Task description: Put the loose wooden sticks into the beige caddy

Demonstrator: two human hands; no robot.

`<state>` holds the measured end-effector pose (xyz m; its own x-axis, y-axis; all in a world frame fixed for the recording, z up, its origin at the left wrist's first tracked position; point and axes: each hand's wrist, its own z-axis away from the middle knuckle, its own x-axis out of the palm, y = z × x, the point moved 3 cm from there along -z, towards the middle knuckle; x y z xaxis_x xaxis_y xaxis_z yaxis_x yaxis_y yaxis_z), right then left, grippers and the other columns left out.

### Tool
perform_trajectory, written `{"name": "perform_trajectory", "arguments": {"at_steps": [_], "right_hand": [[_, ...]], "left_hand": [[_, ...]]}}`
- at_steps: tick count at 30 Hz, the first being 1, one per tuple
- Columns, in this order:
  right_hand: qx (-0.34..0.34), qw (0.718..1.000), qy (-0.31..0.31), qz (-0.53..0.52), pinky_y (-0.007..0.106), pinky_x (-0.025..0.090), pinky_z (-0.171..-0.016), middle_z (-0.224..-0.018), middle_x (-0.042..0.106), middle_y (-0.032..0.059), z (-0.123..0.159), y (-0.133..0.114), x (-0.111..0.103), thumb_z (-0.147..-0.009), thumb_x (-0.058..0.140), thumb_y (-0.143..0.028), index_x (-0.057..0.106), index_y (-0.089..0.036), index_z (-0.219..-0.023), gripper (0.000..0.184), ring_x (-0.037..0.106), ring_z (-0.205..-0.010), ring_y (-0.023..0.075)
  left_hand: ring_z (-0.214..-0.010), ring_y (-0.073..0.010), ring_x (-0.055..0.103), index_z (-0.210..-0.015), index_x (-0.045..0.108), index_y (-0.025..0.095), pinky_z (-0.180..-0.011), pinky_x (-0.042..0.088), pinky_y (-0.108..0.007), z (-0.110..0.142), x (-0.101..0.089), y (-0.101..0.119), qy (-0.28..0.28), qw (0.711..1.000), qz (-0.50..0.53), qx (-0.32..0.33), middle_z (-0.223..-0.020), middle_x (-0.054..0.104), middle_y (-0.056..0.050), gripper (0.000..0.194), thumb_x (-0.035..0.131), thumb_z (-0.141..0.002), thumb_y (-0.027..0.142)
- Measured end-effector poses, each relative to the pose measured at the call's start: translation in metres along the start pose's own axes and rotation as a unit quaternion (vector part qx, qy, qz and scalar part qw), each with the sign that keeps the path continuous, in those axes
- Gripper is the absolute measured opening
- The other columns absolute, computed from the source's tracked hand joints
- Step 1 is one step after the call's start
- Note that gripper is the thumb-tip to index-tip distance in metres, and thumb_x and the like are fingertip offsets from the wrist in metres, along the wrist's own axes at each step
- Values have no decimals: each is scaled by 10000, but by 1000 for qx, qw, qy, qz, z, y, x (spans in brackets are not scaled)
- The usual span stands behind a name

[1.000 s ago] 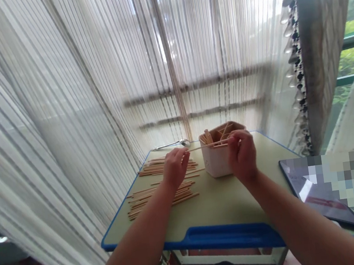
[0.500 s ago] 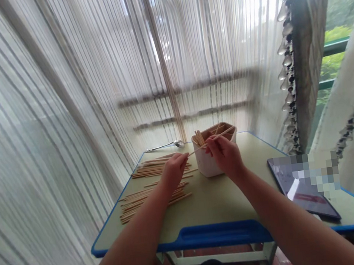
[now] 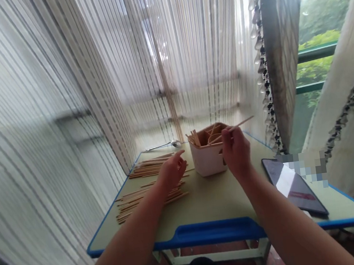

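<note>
Holding a thin wooden chopstick [image 3: 245,120], the right hand [image 3: 236,149] is up by the right side of the white box [image 3: 206,161]. The thumb and fingers pinch the chopstick, and one end pokes out past the box, tilted up to the right. I can't tell if that hand touches the box.

The left hand [image 3: 172,171] is on the other side, just left of the box. It looks loose, let go of things, with its pointer finger stuck out toward the box and the other fingers curled in. From here I can't tell if it brushes the chopsticks under it.

The box stands upright on the pale desk [image 3: 219,200] and is brown inside. More chopsticks [image 3: 196,138] lean in its left corner, and some others lie slanted inside.

Left of the box, a far bunch of chopsticks [image 3: 144,171] lies flat, side by side. A near bunch [image 3: 134,205] lies closer to the person than the box, a bit spread out, and the left arm covers part of it.

Behind the box, to the left, is a shiny spoon [image 3: 175,143]. Well to the right of the box lies a dark tablet [image 3: 297,191] with a bright shine on it. A striped see-through curtain [image 3: 194,61] hangs behind the box.
</note>
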<state>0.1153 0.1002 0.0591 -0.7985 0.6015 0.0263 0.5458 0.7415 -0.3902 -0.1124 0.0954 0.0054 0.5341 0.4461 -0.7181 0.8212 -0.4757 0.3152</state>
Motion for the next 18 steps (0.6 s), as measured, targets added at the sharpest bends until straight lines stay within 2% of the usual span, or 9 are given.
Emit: {"name": "perform_trajectory", "arguments": {"at_steps": [4, 6, 8, 11, 14, 18], "right_hand": [[-68, 991, -87, 74, 343, 426, -768, -760, 643, 46, 7, 1, 10, -886, 494, -338, 620, -196, -775, 220, 511, -805, 192], [-80, 984, -117, 106, 371, 395, -820, -859, 662, 46, 12, 2, 16, -869, 524, -350, 657, -207, -772, 218, 481, -890, 213], [-74, 980, -126, 138, 404, 358, -850, -1001, 647, 51, 16, 5, 21, -859, 536, -363, 682, -220, -775, 220, 442, -978, 243], [-59, 980, -118, 146, 435, 320, -889, -1163, 580, 73, 20, 8, 25, -873, 503, -376, 687, -225, -903, 240, 404, -1063, 266], [-47, 987, -105, 111, 407, 320, -904, -1143, 590, 79, 19, 10, 24, -890, 470, -369, 638, -211, -1031, 271, 432, -1053, 239], [-47, 987, -120, 91, 375, 329, -882, -1000, 645, 38, 18, 7, 23, -883, 491, -345, 675, -232, -876, 217, 461, -1001, 218]], "left_hand": [[-693, -137, 585, -1202, 505, 200, -682, 452, -253, 1, 1, 3, -25, 1000, -17, -6, -782, 656, -10, 360, 489, -847, 256], [-731, -148, 593, -1092, 585, 198, -701, 450, -259, 2, 1, 4, -42, 998, -42, 2, -825, 666, -26, 276, 498, -836, 254], [-766, -159, 599, -977, 640, 194, -725, 448, -264, 2, 0, 3, -44, 996, -74, -10, -864, 673, -42, 212, 502, -822, 237], [-779, -165, 605, -997, 650, 195, -744, 444, -270, 1, -5, -2, -22, 993, -104, -60, -888, 681, -49, 243, 490, -815, 219], [-787, -173, 606, -942, 662, 194, -750, 433, -273, -1, -7, -2, -36, 987, -132, -83, -866, 684, -49, 231, 470, -825, 248], [-792, -177, 601, -798, 658, 190, -723, 415, -263, -1, -6, 1, -77, 979, -169, -87, -836, 678, -51, 221, 454, -825, 270]]}}
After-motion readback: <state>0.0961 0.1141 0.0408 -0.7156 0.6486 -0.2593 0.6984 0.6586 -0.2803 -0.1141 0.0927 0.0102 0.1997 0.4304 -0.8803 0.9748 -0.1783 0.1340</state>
